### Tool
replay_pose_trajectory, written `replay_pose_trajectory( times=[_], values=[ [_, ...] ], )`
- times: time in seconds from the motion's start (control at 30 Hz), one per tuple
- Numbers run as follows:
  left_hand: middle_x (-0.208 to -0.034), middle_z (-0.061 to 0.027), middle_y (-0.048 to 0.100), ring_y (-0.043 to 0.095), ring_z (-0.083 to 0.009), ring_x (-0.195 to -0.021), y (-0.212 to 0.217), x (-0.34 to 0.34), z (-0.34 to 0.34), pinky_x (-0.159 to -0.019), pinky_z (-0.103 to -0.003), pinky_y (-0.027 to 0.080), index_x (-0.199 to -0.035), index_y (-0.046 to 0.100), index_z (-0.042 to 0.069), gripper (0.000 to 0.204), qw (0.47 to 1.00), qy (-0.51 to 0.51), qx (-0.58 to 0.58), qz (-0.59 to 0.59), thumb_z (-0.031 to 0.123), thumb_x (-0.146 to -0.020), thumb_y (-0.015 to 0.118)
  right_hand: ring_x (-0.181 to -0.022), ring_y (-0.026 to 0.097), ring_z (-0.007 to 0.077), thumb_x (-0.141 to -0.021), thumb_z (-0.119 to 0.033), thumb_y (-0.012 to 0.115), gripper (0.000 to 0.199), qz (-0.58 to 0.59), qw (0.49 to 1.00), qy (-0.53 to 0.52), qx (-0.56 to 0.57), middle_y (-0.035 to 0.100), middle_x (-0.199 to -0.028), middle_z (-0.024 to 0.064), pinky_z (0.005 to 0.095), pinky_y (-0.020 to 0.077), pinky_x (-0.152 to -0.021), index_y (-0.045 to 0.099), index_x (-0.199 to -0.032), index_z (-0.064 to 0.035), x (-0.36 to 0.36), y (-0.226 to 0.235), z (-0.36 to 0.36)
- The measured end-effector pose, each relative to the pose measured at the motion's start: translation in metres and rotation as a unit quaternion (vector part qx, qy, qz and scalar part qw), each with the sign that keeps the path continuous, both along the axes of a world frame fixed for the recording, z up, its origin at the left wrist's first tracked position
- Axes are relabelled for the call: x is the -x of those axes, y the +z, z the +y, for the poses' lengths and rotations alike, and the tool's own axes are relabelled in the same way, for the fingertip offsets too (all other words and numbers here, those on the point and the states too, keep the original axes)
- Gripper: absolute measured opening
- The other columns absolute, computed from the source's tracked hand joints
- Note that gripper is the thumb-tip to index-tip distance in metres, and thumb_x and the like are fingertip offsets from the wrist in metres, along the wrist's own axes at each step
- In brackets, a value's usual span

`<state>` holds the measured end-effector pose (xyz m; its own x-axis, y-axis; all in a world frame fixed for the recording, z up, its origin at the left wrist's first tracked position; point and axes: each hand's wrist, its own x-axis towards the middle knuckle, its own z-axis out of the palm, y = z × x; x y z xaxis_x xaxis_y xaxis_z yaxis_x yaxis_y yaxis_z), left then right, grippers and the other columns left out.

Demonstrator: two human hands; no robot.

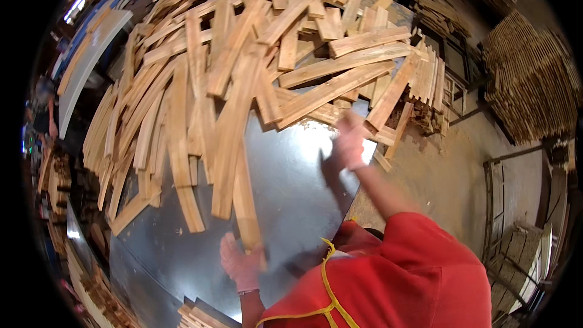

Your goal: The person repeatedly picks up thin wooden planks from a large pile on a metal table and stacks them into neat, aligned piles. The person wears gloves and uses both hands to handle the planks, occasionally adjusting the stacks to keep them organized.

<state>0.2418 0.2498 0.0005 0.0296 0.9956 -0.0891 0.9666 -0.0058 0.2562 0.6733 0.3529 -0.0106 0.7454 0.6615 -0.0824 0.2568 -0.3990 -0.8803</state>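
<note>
A big loose heap of pale wooden slats (237,85) covers the far part of a smooth grey metal table (285,176). My left hand (241,264), in a pinkish glove, is at the near end of one slat (245,206) that sticks out of the heap toward me. Its fingers close over that end, while the thumb side points up and away. Over the table's right part, my right hand (349,143), gloved alike, is smeared by motion. It is just short of the slats at the heap's right edge, and its fingers cannot be made out.
More slats (194,314) lie at the table's near edge, left of my body. Right of the table stand a stack of short slats (428,79) and a tall bundle of thin boards (531,79). A metal frame (495,200) stands on the floor. Another person (45,109) is at far left.
</note>
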Motion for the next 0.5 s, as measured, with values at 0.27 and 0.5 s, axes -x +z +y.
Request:
replay_pose_trajectory(
  times=[0.27,0.5],
  values=[
    [-0.145,-0.0202,0.057,0.066,-0.0379,-0.116,-0.008,-0.057,0.048,-0.099,-0.047,0.054,-0.163,0.028,0.007,0.105,0.993,0.040,0.108,0.017,0.029,-0.078,0.084,-0.113,0.068,0.0382,-0.095,-0.023,0.076,0.052,0.467,0.835,-0.247,-0.155,0.070,-0.123,0.0201,0.0534,0.0559,-0.100,0.057,-0.138,-0.0014,-0.251,-0.044,-0.011],
    [-0.120,-0.0055,0.067,0.069,-0.0173,-0.097,0.029,0.017,-0.015,-0.087,-0.033,0.058,-0.148,0.051,0.006,0.068,0.806,0.169,0.300,-0.482,0.007,-0.083,0.073,-0.126,0.063,0.0322,-0.096,-0.019,0.077,0.054,0.696,0.688,0.092,-0.183,0.065,-0.134,0.0143,0.0481,0.0530,-0.113,0.052,-0.141,-0.0022,-0.035,-0.015,-0.071]
  ],
)
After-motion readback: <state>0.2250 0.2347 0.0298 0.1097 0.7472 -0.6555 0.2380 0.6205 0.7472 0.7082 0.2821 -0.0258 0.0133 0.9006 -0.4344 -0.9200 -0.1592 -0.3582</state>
